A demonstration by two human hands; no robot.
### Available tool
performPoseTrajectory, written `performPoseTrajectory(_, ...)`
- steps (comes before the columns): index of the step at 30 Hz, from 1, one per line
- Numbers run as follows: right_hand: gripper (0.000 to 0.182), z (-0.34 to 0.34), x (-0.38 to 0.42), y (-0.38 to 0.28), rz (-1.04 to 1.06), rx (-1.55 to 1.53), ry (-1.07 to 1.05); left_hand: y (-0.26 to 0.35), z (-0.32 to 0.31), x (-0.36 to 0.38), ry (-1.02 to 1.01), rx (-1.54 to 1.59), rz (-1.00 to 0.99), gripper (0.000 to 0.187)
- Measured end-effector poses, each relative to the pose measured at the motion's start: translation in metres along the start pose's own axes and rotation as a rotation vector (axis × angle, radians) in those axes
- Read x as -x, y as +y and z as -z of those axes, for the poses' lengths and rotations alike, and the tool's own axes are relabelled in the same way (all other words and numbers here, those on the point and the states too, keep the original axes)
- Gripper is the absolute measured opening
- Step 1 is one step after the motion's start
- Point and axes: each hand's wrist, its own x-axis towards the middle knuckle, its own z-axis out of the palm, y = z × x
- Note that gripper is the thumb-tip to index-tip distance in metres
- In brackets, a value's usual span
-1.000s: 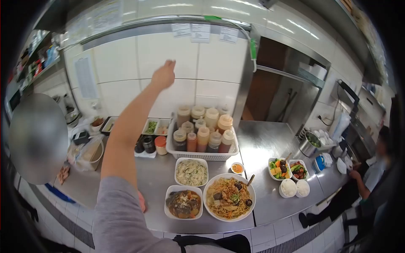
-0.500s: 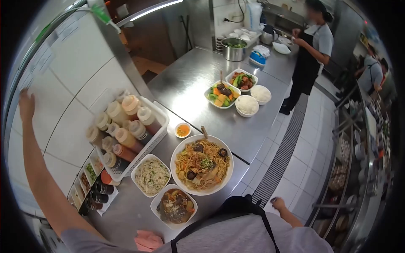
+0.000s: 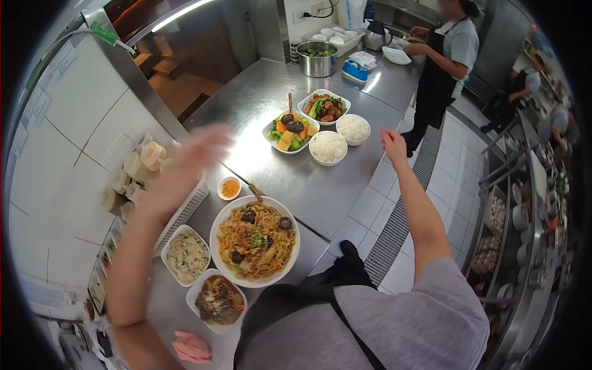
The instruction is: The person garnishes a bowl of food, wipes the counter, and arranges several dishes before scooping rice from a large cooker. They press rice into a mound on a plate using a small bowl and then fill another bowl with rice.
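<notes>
My left hand, smeared by motion, is raised over the rack of squeeze bottles with its fingers stretched out and nothing seen in them. At the table's right edge, my right hand hovers with curled fingers, and no object shows in it. Nearest to it are two bowls of white rice. Beside these stand a dish of vegetables and tofu and a dish of meat with greens. Closer to me are a large bowl of noodles, fried rice, a stew and a small sauce cup.
Squeeze bottles fill a white basket by the tiled wall. A steel pot and a blue-and-white item stand farther back. A co-worker stands at the far right side. A pink cloth lies near me.
My left hand has come from the wall at far left to above the bottles. My right hand has risen from low by my side to the table's right edge. The view has shifted right.
</notes>
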Motion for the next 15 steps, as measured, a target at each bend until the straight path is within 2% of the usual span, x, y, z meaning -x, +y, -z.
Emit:
performPoseTrajectory(1,0.023,-0.012,-0.037,0.004,0.059,-0.004,-0.027,-0.023,-0.030,-0.018,-0.136,0.021,0.095,0.047)
performPoseTrajectory(2,0.024,-0.024,-0.068,0.011,0.122,-0.011,-0.051,-0.025,-0.066,-0.037,-0.158,0.173,0.292,0.050)
performPoseTrajectory(3,0.024,-0.034,-0.087,0.011,0.141,-0.019,-0.067,-0.056,-0.096,-0.063,-0.127,0.253,0.378,0.054)
performPoseTrajectory(5,0.026,-0.054,-0.137,0.007,-0.076,-0.038,-0.307,-0.089,-0.142,-0.105,0.162,0.442,0.531,0.059)
performPoseTrajectory(6,0.028,-0.070,-0.169,0.037,-0.027,-0.007,-0.489,-0.099,-0.153,-0.124,0.317,0.462,0.527,0.059)
performPoseTrajectory(7,0.030,-0.080,-0.181,0.034,0.016,0.027,-0.678,-0.109,-0.159,-0.141,0.356,0.476,0.533,0.059)
performPoseTrajectory(8,0.030,-0.084,-0.196,0.028,-0.221,-0.101,-0.714,-0.118,-0.159,-0.157,0.613,0.512,0.684,0.055)
performPoseTrajectory(9,0.031,-0.077,-0.176,-0.011,-0.485,-0.225,-0.749,-0.130,-0.162,-0.166,0.866,0.538,0.855,0.052)
performPoseTrajectory(10,0.027,-0.078,-0.175,-0.017,-0.520,-0.304,-0.810,-0.146,-0.168,-0.169,0.897,0.537,0.876,0.052)
performPoseTrajectory(12,0.025,-0.083,-0.181,-0.016,-0.545,-0.372,-0.906,-0.171,-0.184,-0.172,0.589,1.107,0.690,0.039)
performPoseTrajectory(13,0.028,-0.086,-0.182,-0.013,-0.518,-0.382,-0.912,-0.173,-0.190,-0.179,0.625,1.119,0.685,0.039)
performPoseTrajectory(15,0.031,-0.096,-0.192,-0.014,-0.486,-0.385,-0.955,-0.176,-0.203,-0.192,0.832,1.063,0.624,0.031)
